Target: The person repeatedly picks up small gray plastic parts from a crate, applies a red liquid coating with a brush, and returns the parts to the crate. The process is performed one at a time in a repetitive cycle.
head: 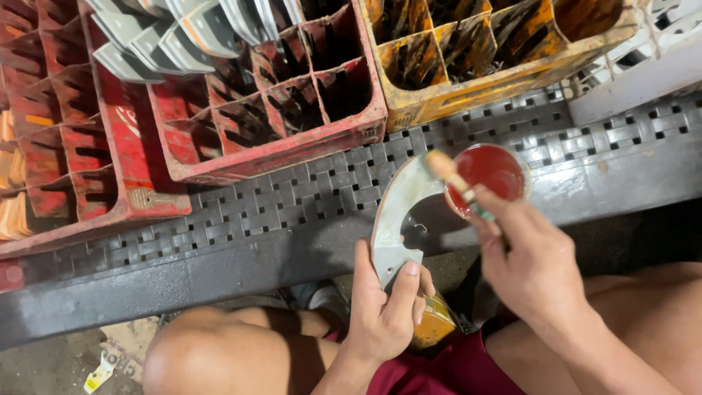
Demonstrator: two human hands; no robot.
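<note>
The left hand (384, 311) grips a curved grey metal plate (395, 216) just beside the round cup of red paint (491, 172); the right hand (530, 263) pinches a wooden-handled brush (453, 179) over that cup.

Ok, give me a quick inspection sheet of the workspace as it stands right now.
Surface: grey woven-pattern platform, stained.
Job's things: curved grey metal piece; small brush; cup of red paint.
Clutter: orange tin below the hands; paper scrap on the floor.
Grippers: left hand grips the metal piece; right hand holds the brush over the cup.
Cables: nothing seen.
Surroundings: red crates, one holding stacked grey pieces; yellow crate.
</note>
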